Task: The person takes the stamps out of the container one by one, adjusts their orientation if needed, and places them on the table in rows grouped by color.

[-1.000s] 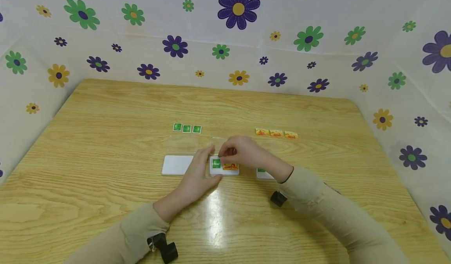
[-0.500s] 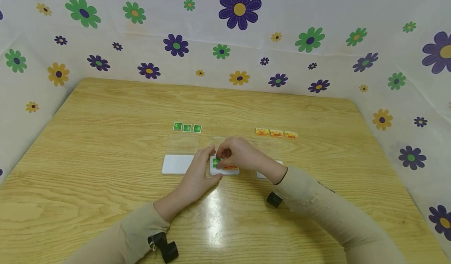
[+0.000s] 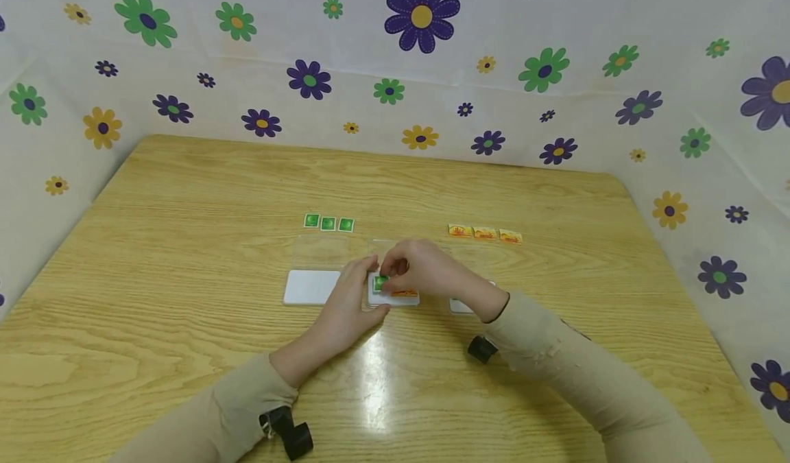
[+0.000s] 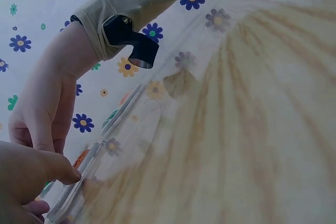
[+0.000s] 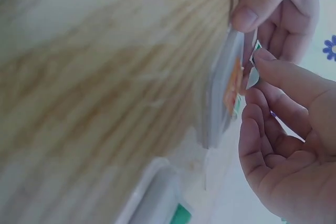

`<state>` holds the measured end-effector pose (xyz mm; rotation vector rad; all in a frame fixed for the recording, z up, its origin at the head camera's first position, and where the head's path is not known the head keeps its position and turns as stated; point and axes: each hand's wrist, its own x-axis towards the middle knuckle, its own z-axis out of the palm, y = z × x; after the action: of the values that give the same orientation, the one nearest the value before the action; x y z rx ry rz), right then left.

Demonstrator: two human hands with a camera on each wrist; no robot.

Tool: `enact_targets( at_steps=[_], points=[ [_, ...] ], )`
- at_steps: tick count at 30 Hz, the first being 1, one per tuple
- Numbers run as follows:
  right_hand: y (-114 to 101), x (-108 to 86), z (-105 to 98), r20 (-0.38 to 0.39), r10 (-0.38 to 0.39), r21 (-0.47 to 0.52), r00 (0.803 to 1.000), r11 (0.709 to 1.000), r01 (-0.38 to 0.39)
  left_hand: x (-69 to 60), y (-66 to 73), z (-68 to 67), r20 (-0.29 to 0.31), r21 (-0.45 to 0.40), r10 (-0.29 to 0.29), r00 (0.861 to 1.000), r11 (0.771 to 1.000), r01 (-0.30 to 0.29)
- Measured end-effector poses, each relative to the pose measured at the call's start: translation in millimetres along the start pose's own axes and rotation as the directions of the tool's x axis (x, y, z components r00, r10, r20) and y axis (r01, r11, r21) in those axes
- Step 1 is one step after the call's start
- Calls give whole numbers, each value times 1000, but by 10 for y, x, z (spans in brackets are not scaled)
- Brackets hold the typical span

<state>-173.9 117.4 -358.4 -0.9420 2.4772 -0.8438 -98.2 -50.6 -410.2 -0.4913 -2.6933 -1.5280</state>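
Note:
In the head view, my left hand (image 3: 344, 309) holds the middle white case (image 3: 402, 300) at its left end, thumb on the near edge and fingers at the far side. My right hand (image 3: 428, 269) pinches a small green sticker (image 3: 379, 284) over that case. An orange sticker (image 3: 404, 293) lies on the case, partly covered by the right hand. In the right wrist view, thumb and finger pinch the sticker (image 5: 253, 77), which is bent with its white side showing, beside the case (image 5: 223, 93). The left wrist view shows the left thumb (image 4: 65, 171) against the case edge.
A white case (image 3: 311, 287) stands at the left; another (image 3: 459, 306) is partly under my right forearm. Farther back are three green stickers (image 3: 328, 223) and three orange-yellow ones (image 3: 485, 233). A flowered cloth (image 3: 345, 51) hangs behind the wooden table (image 3: 185, 243).
The right fingertips have shifted slightly left, from over the orange sticker's edge onto the green sticker, which now sits a little tilted. My left hand has stayed in place.

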Motion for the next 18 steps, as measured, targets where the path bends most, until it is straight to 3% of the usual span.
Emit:
enact_targets(
  at_steps=[4,11,18],
  points=[
    [11,-22,-69,-5,28,31,1000,999,-28,-4,-3,6,-6,-4,4,1000,1000,-5],
    [94,-22,-237,-27,108,-1,994,994,-108,4,-7,15,-13,-17,8,1000,1000,-8],
    [192,131,-370,-45,162,-31,986,986,-163,6,-19,12,-20,-12,5,1000,1000,-5]
  ],
)
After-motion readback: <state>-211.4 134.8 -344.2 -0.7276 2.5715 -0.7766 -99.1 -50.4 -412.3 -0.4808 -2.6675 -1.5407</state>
